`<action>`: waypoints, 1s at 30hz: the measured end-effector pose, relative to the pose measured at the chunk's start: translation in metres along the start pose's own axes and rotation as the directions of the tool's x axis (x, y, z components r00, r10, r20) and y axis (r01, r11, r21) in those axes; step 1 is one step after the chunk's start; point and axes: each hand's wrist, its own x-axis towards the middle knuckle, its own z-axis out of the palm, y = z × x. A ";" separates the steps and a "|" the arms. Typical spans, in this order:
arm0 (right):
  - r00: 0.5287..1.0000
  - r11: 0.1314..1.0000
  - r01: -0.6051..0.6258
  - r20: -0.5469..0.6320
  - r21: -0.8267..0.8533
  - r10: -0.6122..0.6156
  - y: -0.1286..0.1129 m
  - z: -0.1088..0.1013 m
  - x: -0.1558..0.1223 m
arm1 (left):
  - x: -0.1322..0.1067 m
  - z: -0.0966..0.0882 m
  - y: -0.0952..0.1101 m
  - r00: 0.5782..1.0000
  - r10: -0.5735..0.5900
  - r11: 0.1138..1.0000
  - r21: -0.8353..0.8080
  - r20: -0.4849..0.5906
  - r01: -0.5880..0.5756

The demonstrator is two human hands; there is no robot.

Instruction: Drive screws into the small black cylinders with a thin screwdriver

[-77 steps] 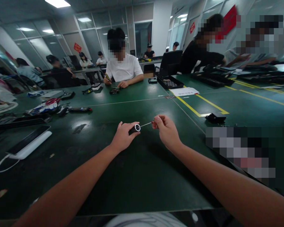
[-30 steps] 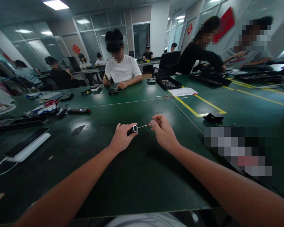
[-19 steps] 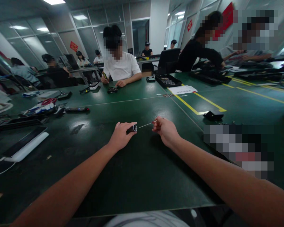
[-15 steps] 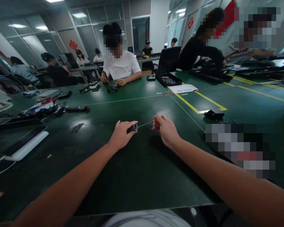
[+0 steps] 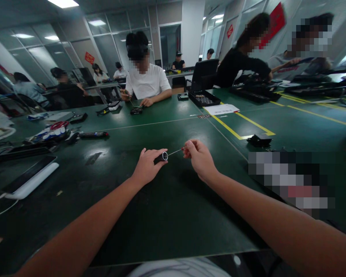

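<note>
My left hand is closed around a short black cylinder, which looks like a small flashlight body. Its round, silver-rimmed end faces right and towards me. Fingers pinched together, my right hand grips a thin metal rod with a red part near the fingertips, possibly a slim screwdriver; its far end is hidden by the hand. The rod slants down-left, its tip at the cylinder's rimmed end. Whether the tip goes inside, I cannot tell. Both hands are just above the green table.
Left lie a white device with a strap, a dark pen-shaped tool and a heap of gloves and tools. A black part and a blurred-out item lie right. Opposite, a person in white works near a black tray.
My right hand has shifted slightly left, towards the cylinder, and less of the rod shows between the hands. My left hand keeps its hold. The view has moved a little.
</note>
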 end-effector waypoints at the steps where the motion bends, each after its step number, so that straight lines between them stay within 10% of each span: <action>1: 1.000 1.000 0.014 0.002 -0.024 -0.014 -0.001 0.000 -0.001 | 0.000 0.000 0.001 1.000 0.000 1.000 0.005 -0.006 0.000; 30: 0.997 0.998 0.047 -0.062 -0.044 -0.049 0.003 -0.001 0.001 | 0.002 0.000 0.000 0.998 -0.067 0.998 0.014 -0.014 0.067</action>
